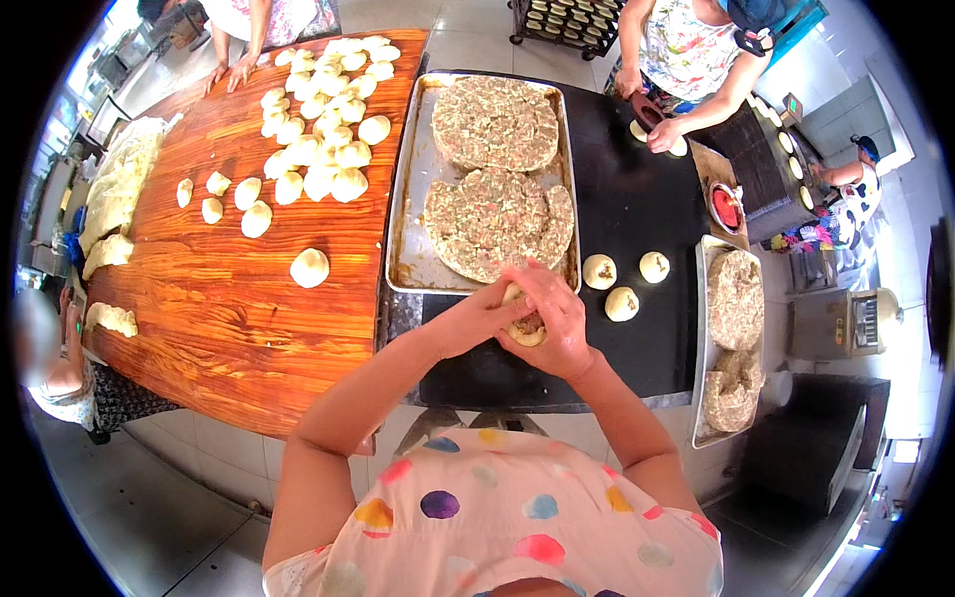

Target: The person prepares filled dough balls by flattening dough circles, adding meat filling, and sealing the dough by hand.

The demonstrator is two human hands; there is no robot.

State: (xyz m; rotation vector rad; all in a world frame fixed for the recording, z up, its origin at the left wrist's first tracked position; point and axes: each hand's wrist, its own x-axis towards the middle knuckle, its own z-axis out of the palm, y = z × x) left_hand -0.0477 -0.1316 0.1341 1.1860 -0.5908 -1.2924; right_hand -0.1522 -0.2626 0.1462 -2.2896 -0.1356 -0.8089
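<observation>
pale filled buns [622, 285]: three on black counter [637, 199]; two meat slabs [497, 169].

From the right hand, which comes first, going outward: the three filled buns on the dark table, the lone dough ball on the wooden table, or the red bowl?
From the right hand:
1. Three filled buns, just to its right.
2. Lone dough ball, far left.
3. Red bowl, upper right; close to the dough ball's distance, so this order is uncertain.
</observation>
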